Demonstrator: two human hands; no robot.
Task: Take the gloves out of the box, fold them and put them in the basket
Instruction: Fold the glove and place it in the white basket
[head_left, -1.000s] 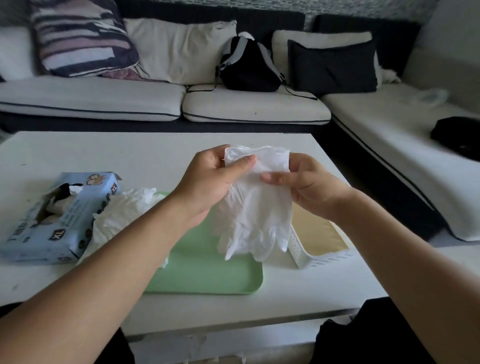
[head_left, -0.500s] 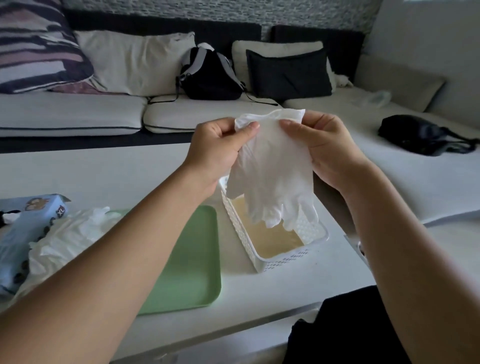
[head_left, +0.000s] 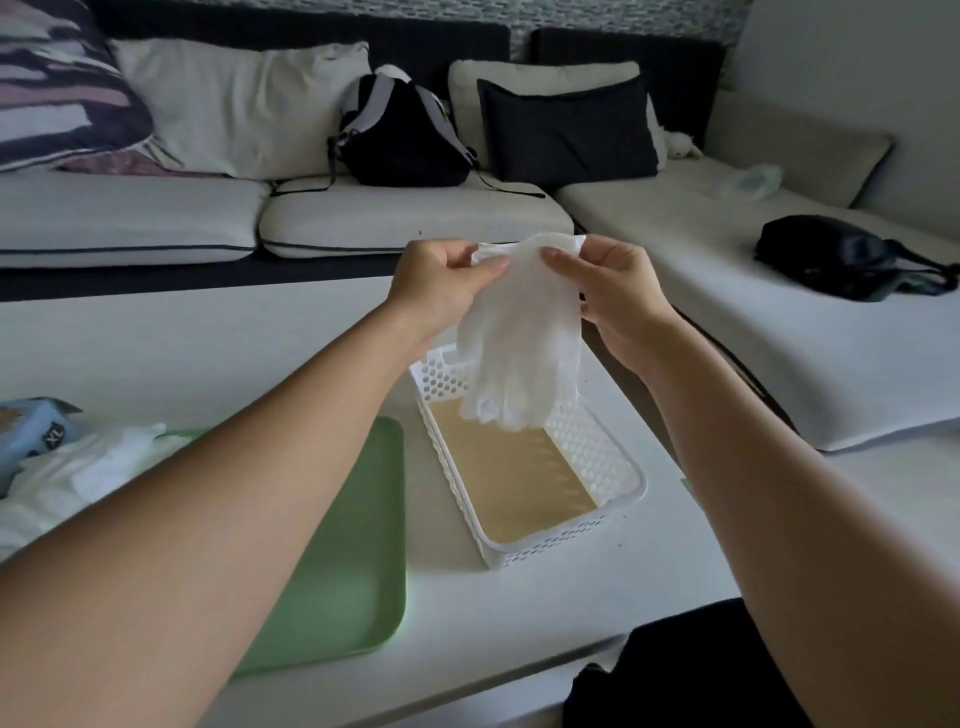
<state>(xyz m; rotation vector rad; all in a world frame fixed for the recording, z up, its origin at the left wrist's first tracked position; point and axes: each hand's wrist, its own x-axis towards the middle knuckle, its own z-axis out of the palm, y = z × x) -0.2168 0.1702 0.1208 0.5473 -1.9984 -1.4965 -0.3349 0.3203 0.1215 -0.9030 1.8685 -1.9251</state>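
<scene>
Head view: white table (head_left: 208, 343) fills the foreground, with a pale sofa (head_left: 363, 218) behind it carrying cushions and a black backpack (head_left: 400, 135). On the table I see a white perforated basket (head_left: 597, 452) with a tan floor; no glove lies on that floor. Left of it sits a green tray (head_left: 358, 545), its visible part bare. At the left edge, the blue glove box (head_left: 31, 426) is partly cut off; I cannot tell its contents. A loose pile of white gloves (head_left: 88, 473) lies beside the box.

My left hand (head_left: 441, 286) and right hand (head_left: 618, 291) are raised above the basket's far end. Each pinches the cuff of one white glove (head_left: 519, 338) between thumb and curled fingers. The glove hangs fingers-down, its tips just inside the basket's rim.
</scene>
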